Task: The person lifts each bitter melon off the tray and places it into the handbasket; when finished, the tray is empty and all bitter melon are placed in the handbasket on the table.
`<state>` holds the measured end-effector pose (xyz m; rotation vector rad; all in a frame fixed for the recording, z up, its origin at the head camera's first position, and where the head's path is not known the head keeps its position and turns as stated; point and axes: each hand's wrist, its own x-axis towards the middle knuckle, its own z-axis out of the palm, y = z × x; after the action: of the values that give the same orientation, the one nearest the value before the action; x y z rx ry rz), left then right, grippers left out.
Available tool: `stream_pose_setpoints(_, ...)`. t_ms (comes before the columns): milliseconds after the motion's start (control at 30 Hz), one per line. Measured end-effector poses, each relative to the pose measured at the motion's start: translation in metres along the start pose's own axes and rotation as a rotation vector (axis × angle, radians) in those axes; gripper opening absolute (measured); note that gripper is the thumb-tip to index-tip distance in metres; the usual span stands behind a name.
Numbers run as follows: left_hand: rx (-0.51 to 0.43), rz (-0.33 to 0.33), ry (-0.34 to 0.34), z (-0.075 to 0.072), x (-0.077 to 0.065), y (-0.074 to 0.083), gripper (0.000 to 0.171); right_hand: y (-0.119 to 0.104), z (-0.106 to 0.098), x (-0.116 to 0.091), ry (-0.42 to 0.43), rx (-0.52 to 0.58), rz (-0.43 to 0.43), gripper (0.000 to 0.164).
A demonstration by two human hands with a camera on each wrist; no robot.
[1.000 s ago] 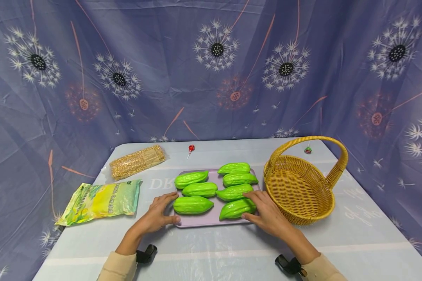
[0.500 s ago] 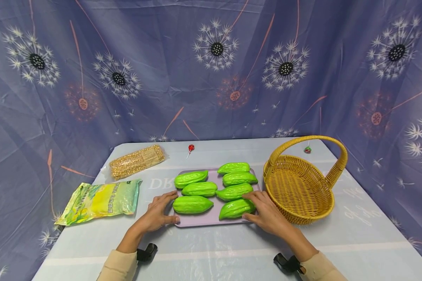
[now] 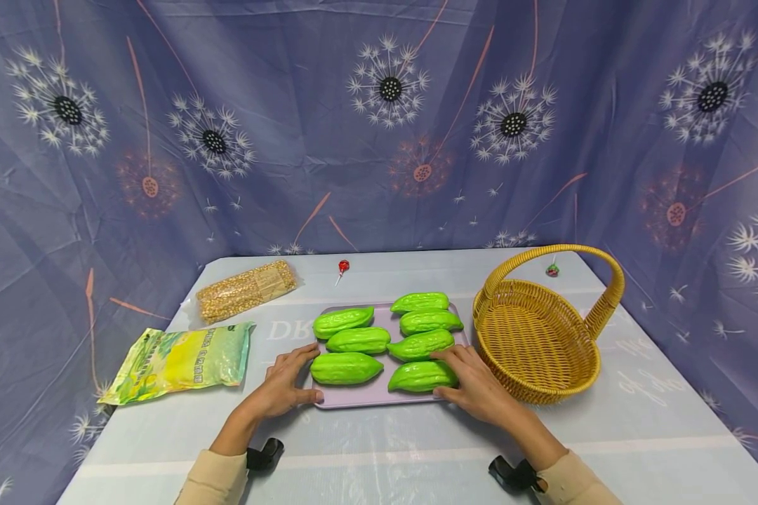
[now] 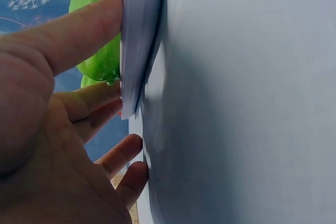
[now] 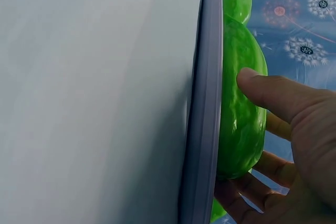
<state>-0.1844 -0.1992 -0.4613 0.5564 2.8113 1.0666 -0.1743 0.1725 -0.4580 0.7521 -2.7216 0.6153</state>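
Note:
A pale purple tray (image 3: pixel 373 400) lies on the table and bears two columns of glossy green bitter melons. At its left front corner my left hand (image 3: pixel 283 384) has the thumb (image 4: pixel 89 32) at the rim, with the other fingers spread along the side. My right hand (image 3: pixel 476 386) grips the outer end of the front right bitter melon (image 3: pixel 420 377). In the right wrist view its thumb (image 5: pixel 262 85) presses the near side of that bitter melon (image 5: pixel 236 124), and the fingers come round the far end.
A wicker basket (image 3: pixel 537 347) with an arched handle stands right of the tray, close to my right hand. Left lie a yellow-green bag (image 3: pixel 186 361) and a pack of corn kernels (image 3: pixel 246 291). Two lollipops, one red (image 3: pixel 344 266) and one green (image 3: pixel 552 269), lie farther back.
The front right bitter melon has shifted slightly left and turned more level with the tray's front edge, with my right hand on it. My left hand stays at the tray's corner.

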Motion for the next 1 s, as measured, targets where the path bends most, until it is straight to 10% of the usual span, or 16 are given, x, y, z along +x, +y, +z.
stream_pose_setpoints(1000,0.006,-0.005,-0.005,0.0004,-0.0005,0.0003,0.080,-0.0005,0.0091,0.0059,0.011,-0.081,-0.045,0.058)
